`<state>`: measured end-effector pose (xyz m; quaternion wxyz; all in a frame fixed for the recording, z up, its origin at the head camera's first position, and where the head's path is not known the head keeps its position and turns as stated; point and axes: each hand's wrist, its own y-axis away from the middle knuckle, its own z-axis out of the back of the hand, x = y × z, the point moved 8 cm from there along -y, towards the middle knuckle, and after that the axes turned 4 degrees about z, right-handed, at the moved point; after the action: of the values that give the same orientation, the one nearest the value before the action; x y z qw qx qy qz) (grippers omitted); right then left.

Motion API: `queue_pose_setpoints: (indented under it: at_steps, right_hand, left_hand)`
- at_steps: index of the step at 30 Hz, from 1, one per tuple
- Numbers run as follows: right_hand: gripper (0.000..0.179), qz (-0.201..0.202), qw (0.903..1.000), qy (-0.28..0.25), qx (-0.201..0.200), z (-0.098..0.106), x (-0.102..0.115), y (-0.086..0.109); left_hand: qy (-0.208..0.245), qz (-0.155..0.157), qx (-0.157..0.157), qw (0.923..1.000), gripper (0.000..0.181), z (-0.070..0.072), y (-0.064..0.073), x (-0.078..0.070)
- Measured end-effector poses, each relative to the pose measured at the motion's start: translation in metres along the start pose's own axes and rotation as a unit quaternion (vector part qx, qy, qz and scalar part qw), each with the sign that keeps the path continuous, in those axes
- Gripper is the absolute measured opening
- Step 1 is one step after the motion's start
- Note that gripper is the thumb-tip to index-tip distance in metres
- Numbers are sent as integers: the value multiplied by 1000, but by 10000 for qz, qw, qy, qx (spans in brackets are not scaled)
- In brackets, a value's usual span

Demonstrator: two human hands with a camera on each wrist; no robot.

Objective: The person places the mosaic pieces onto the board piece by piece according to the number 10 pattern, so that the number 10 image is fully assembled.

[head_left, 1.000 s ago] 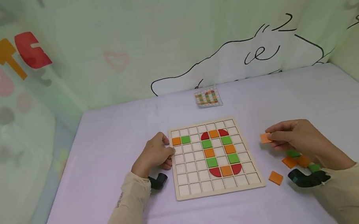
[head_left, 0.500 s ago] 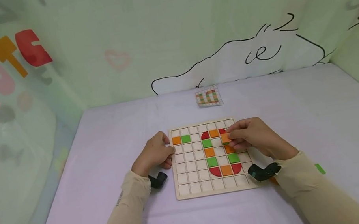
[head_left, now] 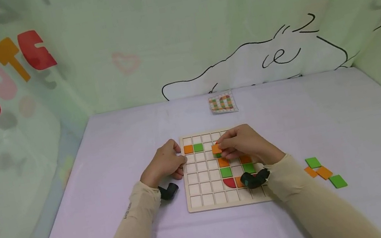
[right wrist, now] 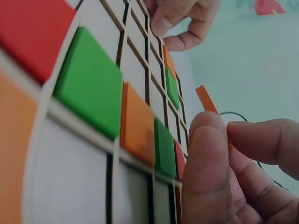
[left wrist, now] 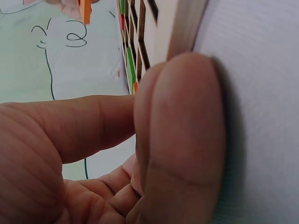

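Note:
A square wooden grid board [head_left: 204,177] lies on the table with red, orange and green tiles set in its cells. At its left edge my left hand [head_left: 163,163] grips the frame, thumb and fingers at the rim. My right hand [head_left: 246,144] pinches an orange square tile [head_left: 216,148] between thumb and fingers, held over the board's upper middle. The right wrist view shows that orange tile [right wrist: 206,99] tilted and raised above the cells. An orange tile [head_left: 188,149] and a green tile [head_left: 198,147] sit side by side near the upper left corner. My right hand and wrist hide several tiles.
Loose green and orange tiles [head_left: 324,172] lie on the table right of the board. Behind the board stands a small printed pattern card [head_left: 223,103]. Dark wrist cameras [head_left: 168,191] sit by both wrists. A printed curtain [head_left: 175,32] closes off the back.
My right hand has carried the orange tile leftward, from beside the loose tiles to over the board. The loose tiles it covered now show again. My left hand stays at the board's edge.

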<state>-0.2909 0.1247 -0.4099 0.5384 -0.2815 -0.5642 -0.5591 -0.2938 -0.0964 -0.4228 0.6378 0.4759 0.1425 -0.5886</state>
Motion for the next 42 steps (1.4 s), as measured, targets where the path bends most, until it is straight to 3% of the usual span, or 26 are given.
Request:
queue_pose_setpoints:
  at_steps: [13,42]
  right_hand:
    - [20,-51,9993,217,312,-33,11,-17]
    - [14,221,9988,275,343,-42,9,-20]
  left_hand:
    - [-18,-61,12,10000,23,0,-1,1]
    - [92,-132,3,9999,22,0,0,-1]
